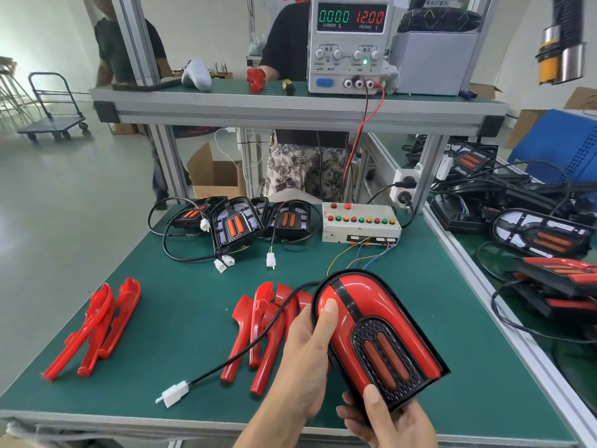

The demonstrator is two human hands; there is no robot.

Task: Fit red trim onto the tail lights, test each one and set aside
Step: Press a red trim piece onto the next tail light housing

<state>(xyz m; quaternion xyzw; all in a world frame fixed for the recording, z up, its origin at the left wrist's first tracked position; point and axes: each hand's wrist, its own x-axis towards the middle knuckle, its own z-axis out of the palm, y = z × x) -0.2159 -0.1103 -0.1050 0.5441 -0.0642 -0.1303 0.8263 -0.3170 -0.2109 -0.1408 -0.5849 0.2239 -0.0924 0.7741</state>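
Observation:
Both hands hold one tail light [378, 331] above the green mat, its red trim fitted on both sides of a black centre strip. My left hand [303, 357] grips its left edge with the thumb pressed on the red trim. My right hand [387, 418] holds the lower end, thumb on the black grille. Its black cable runs left to a white connector [174, 393] lying on the mat. Loose red trim pieces lie in two heaps: one at the left [97, 328], one by my left hand [261, 321]. Several untrimmed tail lights [235, 224] sit at the back.
A test box with coloured buttons [360, 223] stands at the back right of the mat. A power supply [350, 43] on the shelf reads 0.000 A and 12.00 V. Finished tail lights [555, 279] and cables crowd the right side table. Two people stand behind the bench.

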